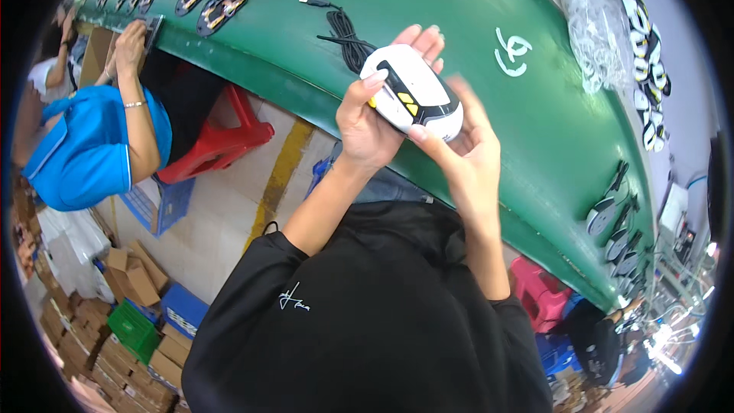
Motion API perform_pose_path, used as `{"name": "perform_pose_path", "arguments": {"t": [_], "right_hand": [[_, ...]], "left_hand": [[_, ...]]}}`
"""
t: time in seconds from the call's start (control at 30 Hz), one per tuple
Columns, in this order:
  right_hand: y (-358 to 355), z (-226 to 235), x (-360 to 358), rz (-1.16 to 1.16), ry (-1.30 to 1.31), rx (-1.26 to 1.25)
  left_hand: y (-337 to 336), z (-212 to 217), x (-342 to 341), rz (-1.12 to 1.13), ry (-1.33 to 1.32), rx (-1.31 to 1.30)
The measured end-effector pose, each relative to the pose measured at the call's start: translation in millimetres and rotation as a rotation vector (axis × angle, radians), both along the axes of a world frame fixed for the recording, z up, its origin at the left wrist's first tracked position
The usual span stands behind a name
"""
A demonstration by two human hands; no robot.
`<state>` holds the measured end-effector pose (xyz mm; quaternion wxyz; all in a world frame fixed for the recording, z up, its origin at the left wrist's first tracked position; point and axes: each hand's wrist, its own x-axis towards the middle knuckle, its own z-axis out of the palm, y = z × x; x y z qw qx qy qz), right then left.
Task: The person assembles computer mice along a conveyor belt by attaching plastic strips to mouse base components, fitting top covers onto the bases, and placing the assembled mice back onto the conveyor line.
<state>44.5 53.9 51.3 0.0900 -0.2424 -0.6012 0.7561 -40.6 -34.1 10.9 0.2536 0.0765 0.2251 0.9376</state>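
Head view shows both hands lifted above the near edge of the long green worktop (474,46), holding a white plastic computer mouse with black trim and yellow side buttons (413,92). Left hand (367,118) fingers wrap its left side; right hand (466,157) fingers, partly blurred, pinch its lower end. Its black coiled cable (344,34) lies on bare belt just beyond. Fisheye rim cuts off a blue-shirted co-worker (84,145) at left
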Motion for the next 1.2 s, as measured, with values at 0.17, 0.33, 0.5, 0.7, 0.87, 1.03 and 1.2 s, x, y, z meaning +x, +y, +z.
{"name": "perform_pose_path", "arguments": {"t": [0.17, 0.33, 0.5, 0.7, 0.87, 1.03, 1.2], "right_hand": [[28, 21, 13, 0.23, 0.143, 0.728], [38, 3, 26, 0.243, 0.183, 0.372], [55, 8, 31, 0.294, 0.249, 0.413], [42, 2, 33, 0.218, 0.247, 0.185], [39, -16, 39, 0.14, 0.222, 0.059], [55, -42, 33, 0.129, 0.324, -0.691], [32, -32, 27, -0.035, -0.175, -0.175]], "left_hand": [[-34, -19, -2, -0.324, 0.119, -0.103], [-22, -24, 5, -0.224, 0.113, 0.169], [-29, -15, -13, -0.297, 0.511, -0.066], [-26, -2, 2, -0.16, 0.32, -0.115], [-25, 9, 10, -0.126, 0.398, -0.299], [-23, 18, 18, -0.313, 0.43, -0.319], [0, 3, 25, -0.089, 0.152, -0.365]]}}
